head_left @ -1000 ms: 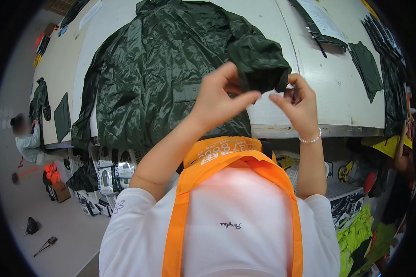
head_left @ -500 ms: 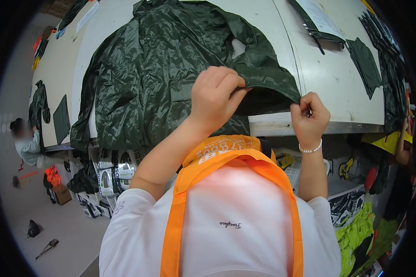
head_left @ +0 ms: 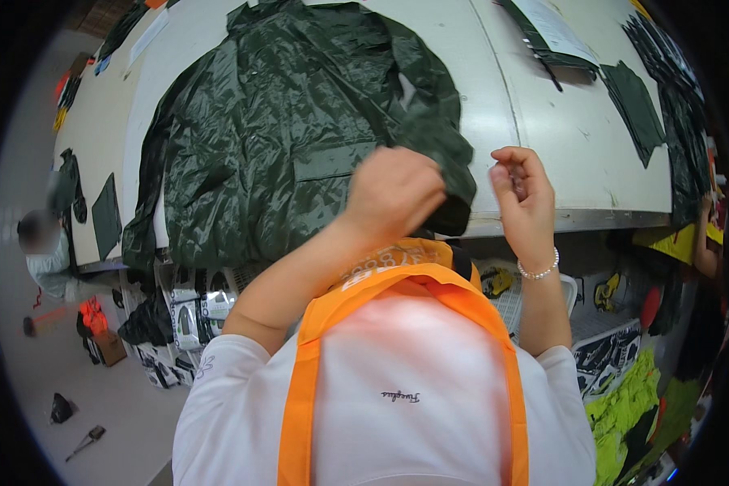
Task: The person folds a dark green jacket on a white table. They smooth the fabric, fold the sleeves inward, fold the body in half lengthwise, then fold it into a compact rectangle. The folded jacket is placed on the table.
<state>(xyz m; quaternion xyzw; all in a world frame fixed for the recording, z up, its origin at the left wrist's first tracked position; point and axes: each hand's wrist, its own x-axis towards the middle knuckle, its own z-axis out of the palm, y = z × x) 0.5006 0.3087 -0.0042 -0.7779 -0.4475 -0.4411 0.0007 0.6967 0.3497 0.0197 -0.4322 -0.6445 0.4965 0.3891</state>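
Observation:
A shiny dark green rain jacket (head_left: 243,154) lies spread on the table, its front and a pocket flap showing. Over the lower part of its right-hand sleeve (head_left: 454,182) is my left hand (head_left: 397,190), back upward and smeared by motion; its fingertips are hidden, so whether it grips the fabric cannot be told. Just right of the sleeve's end, my right hand (head_left: 525,190) is held up apart from the jacket. Its fingers are bent with the thumb away from them, and nothing is between them.
The pale table (head_left: 575,154) has a seam running across it. Folded dark green pieces (head_left: 633,109) and a paper sheet (head_left: 560,32) lie to the right. Packaged goods (head_left: 198,300) and white baskets sit below the table edge. Another person (head_left: 49,251) is at the far left.
My right hand has let go of the sleeve's end and moved slightly left. The sleeve, stretched to the right before, has dropped and bunched towards the jacket. My left hand has turned knuckles-up and lowered.

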